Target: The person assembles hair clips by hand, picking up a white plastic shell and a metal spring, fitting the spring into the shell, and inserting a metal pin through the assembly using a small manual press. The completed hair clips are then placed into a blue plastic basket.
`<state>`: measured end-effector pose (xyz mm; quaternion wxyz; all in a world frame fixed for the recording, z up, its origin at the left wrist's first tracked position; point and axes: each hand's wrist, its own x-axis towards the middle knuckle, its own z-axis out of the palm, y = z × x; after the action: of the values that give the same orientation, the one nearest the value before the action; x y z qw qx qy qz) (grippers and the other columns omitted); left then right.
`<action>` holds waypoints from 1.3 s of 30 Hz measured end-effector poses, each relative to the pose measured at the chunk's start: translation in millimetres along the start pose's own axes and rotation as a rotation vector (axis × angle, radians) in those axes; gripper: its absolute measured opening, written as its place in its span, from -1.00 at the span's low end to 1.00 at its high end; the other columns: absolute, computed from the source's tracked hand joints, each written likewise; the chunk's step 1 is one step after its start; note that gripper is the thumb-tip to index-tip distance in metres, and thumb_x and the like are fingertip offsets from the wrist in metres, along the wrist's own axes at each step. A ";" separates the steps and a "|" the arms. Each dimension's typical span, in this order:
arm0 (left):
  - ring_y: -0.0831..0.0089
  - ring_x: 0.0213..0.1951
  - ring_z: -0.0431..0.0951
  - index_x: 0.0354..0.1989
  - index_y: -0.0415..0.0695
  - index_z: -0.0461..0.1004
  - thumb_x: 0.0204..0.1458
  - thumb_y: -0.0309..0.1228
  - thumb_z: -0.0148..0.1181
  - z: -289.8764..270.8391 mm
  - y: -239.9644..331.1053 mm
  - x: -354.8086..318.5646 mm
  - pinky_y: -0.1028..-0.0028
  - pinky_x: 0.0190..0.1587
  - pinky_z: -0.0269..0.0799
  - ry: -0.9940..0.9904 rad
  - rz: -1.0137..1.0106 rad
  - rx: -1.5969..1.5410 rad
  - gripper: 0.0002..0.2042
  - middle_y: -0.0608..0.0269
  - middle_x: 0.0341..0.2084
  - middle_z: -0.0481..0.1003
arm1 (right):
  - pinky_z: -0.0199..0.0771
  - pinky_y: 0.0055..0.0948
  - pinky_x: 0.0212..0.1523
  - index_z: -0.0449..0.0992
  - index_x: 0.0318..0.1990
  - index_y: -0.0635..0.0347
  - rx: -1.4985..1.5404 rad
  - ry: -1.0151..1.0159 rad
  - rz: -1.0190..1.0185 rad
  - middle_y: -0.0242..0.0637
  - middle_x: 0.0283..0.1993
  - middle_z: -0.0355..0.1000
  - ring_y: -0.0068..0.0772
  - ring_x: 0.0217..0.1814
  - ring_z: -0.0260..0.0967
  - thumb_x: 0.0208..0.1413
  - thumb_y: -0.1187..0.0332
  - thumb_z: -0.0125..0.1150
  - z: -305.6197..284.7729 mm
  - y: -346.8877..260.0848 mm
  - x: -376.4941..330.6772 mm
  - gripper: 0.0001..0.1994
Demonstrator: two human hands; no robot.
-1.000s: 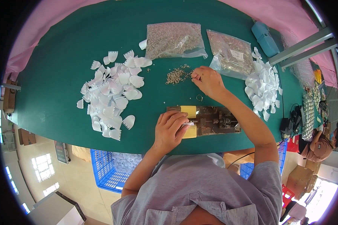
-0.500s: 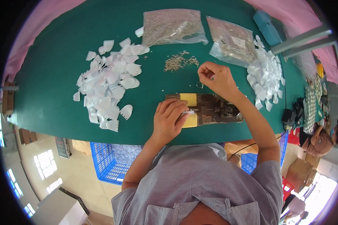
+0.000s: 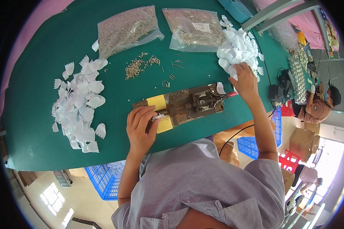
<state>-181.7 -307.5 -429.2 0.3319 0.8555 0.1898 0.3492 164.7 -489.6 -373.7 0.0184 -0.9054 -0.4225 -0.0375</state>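
My left hand (image 3: pixel 140 124) is at the left end of a metal hand-lever fixture (image 3: pixel 179 108) with yellow pads. Its fingers and thumb pinch a small white toothed plastic piece (image 3: pixel 158 117), mostly hidden by the fingers. Over the near edge of the right pile of white toothed plastic pieces (image 3: pixel 240 47) hovers or rests my right hand (image 3: pixel 246 81), thumb apart from the bent fingers. I see nothing held in it. Below that hand is the fixture's red-gripped lever (image 3: pixel 231 94), and one loose white piece (image 3: pixel 220 88) lies by the fixture's right end.
A larger pile of white pieces (image 3: pixel 80 103) spreads at the left. Small metal clips (image 3: pixel 135 68) and a few pins (image 3: pixel 172 77) lie beyond the fixture. Two clear bags of metal parts (image 3: pixel 128 32) sit farther back. A blue basket (image 3: pixel 103 183) stands below the table edge.
My right hand has moved from beside the metal clips to the right pile, its fingers opening. The view has shifted and turned to the right. My left hand stays at the fixture.
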 end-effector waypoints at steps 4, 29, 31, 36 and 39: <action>0.06 -0.01 0.60 -0.17 -0.17 0.54 -0.09 -0.64 0.44 1.5 -0.3 1.3 0.18 0.08 0.51 -0.003 -0.001 0.010 -0.70 0.10 -0.06 0.65 | 0.63 -0.11 -0.07 0.58 -0.20 0.25 0.008 0.161 -0.124 -0.16 -0.06 0.49 -0.03 0.03 0.50 0.04 0.42 0.43 13.2 10.1 1.8 -0.80; 0.08 -0.01 0.59 -0.16 -0.16 0.56 -0.10 -0.61 0.46 -0.3 -1.5 -0.5 0.22 0.03 0.52 0.003 0.004 0.002 -0.69 0.15 -0.05 0.65 | 0.60 -0.25 -0.16 0.68 -0.11 0.06 0.657 0.018 -0.259 -0.26 -0.18 0.58 -0.19 -0.20 0.58 0.13 0.40 0.41 32.3 -84.6 53.9 -0.83; 0.08 -0.01 0.59 -0.15 -0.16 0.56 -0.10 -0.61 0.46 -0.2 -1.9 -0.7 0.22 0.03 0.53 0.000 0.009 0.004 -0.69 0.15 -0.05 0.65 | 0.60 -0.27 -0.17 0.67 -0.10 0.09 0.630 0.034 -0.316 -0.24 -0.18 0.57 -0.21 -0.21 0.58 0.12 0.39 0.43 34.6 -97.4 59.6 -0.81; 0.08 -0.02 0.60 -0.12 -0.17 0.56 -0.10 -0.59 0.48 -0.2 -2.0 -2.2 0.21 0.02 0.53 0.013 0.007 0.033 -0.66 0.13 -0.02 0.64 | 0.59 -0.39 -0.19 0.63 0.00 0.18 0.723 -0.081 -0.334 -0.17 -0.22 0.59 -0.25 -0.29 0.59 0.14 0.44 0.41 34.5 -94.6 64.2 -0.73; 0.08 0.02 0.59 0.03 -0.16 0.53 -0.06 -0.52 0.49 3.5 -4.6 -5.1 0.17 0.03 0.50 0.070 -0.007 0.011 -0.56 0.13 0.08 0.57 | 0.61 -0.36 -0.20 0.63 0.07 0.15 0.876 -0.078 -0.260 -0.11 -0.21 0.62 -0.24 -0.27 0.61 0.17 0.49 0.37 4.4 -121.4 31.8 -0.69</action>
<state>-183.1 -308.6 -436.7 0.3217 0.8438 0.2061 0.3769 92.2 -387.1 -375.3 0.3788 -0.7525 -0.5089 0.1770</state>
